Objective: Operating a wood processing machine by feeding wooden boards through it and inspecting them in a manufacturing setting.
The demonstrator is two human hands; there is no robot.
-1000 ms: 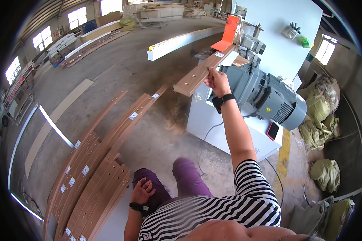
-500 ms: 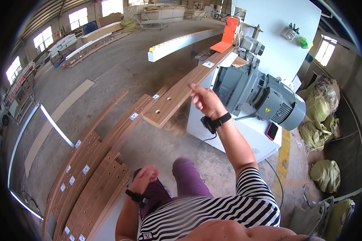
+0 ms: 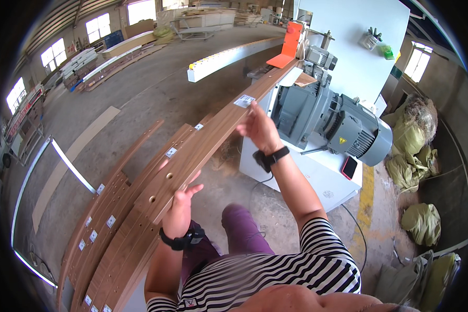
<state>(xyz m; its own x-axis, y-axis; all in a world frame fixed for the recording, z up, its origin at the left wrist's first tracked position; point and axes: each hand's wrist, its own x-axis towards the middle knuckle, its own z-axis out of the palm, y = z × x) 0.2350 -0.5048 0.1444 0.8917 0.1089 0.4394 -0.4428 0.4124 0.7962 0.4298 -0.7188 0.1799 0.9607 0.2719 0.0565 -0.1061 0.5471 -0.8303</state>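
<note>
A long brown wooden plank slants from the machine down toward me, with two drilled holes near its close end and a white label on top. My left hand reaches under that close end, and fingers show at both sides of the wood. Farther up, my right hand grips the plank's right edge beside the label; part of its grip is hidden. The plank's far end lies at the machine, by an orange guard. Stacked below and to the left are several similar labelled, drilled planks.
A grey motor sits on the white machine base, with a phone near its corner. Behind stands a white roller rail. Filled sacks lie at the right, and a cable crosses the floor.
The plank has come out toward me, down and left, its label moving with it. My left hand has risen from my leg to its close end. My right hand stays at its edge.
</note>
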